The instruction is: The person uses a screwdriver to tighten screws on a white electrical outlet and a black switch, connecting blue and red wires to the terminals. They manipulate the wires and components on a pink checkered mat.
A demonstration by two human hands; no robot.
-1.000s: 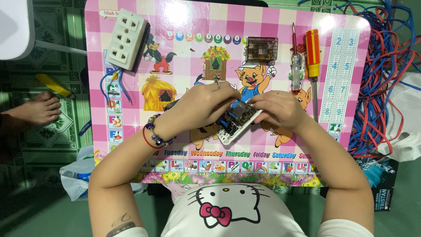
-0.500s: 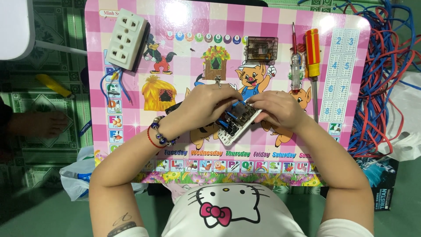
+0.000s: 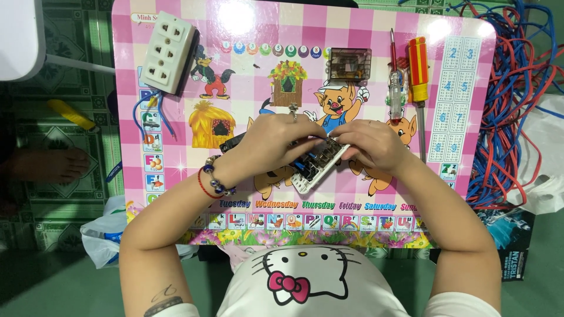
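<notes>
A head-worn camera looks straight down on a small pink checked children's table (image 3: 176, 35) printed with cartoon pigs, houses, weekday names and number charts.

At the table's centre, both hands meet over an opened white socket module (image 3: 320, 167). It is a flat rectangular piece, and its long axis runs on a slant from about 7 o'clock to 1 o'clock. The left hand (image 3: 273, 141) comes in from 8 o'clock and covers the module's upper left side, fingers curled closed over it. The right hand (image 3: 370, 144) comes in from 4 o'clock, and its fingers pinch the module's upper end at about 1 o'clock. Both hands touch the module, so neither is nearer. Only its lower white edge and some dark inner parts show between them. Whether a tool sits under the left fingers cannot be told. A beaded bracelet (image 3: 214, 179) circles the left wrist.

Away from the hands, a white multi-outlet socket block (image 3: 167, 53) with blue wire tails lies at 10 o'clock. A small clear-cased component (image 3: 349, 63) sits at 12 o'clock. At 1 o'clock a tester screwdriver (image 3: 395, 79) and a red and yellow screwdriver (image 3: 419, 73) lie side by side, well apart from the hands. A tangle of red and blue wires (image 3: 511, 105) fills the floor at 3 o'clock. Another person's bare foot (image 3: 50, 165) rests on the floor at 9 o'clock.
</notes>
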